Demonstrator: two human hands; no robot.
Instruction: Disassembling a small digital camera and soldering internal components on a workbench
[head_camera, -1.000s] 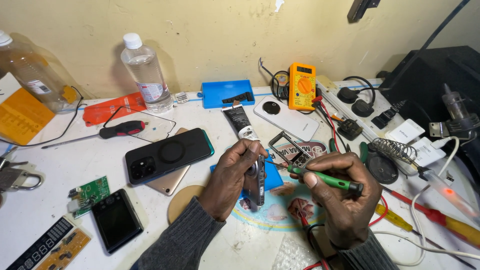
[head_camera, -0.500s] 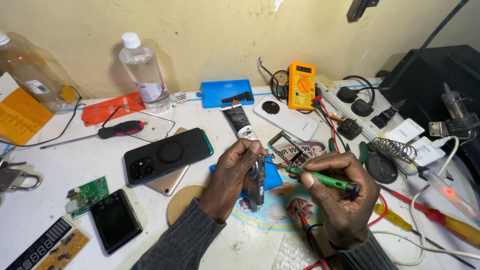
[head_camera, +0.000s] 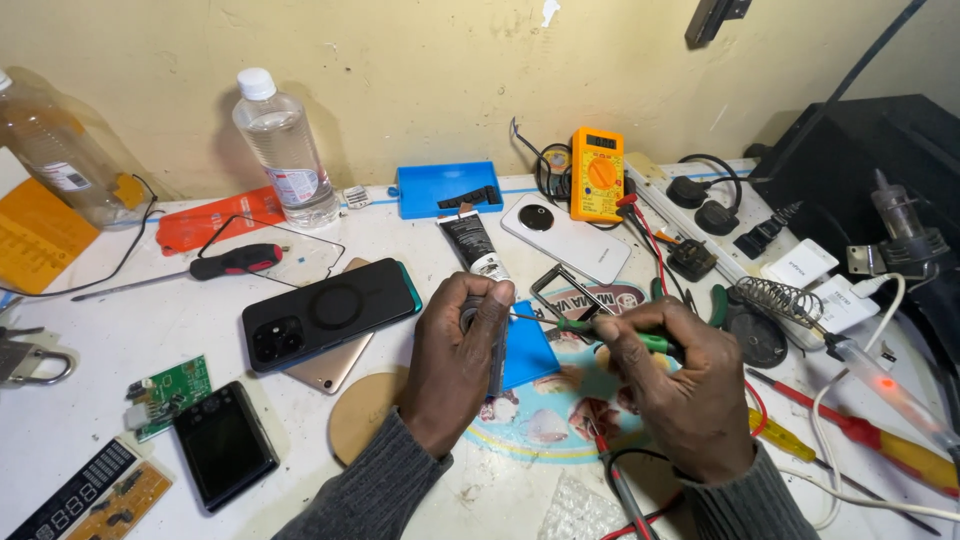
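At frame centre, the left hand clamps a small dark device upright on edge, steadying it. The right hand is closed around a green-handled screwdriver, tip meeting the device's upper end. Both work above a blue mat. Left of centre lies 1 black phone; a yellow multimeter stands at upper centre.
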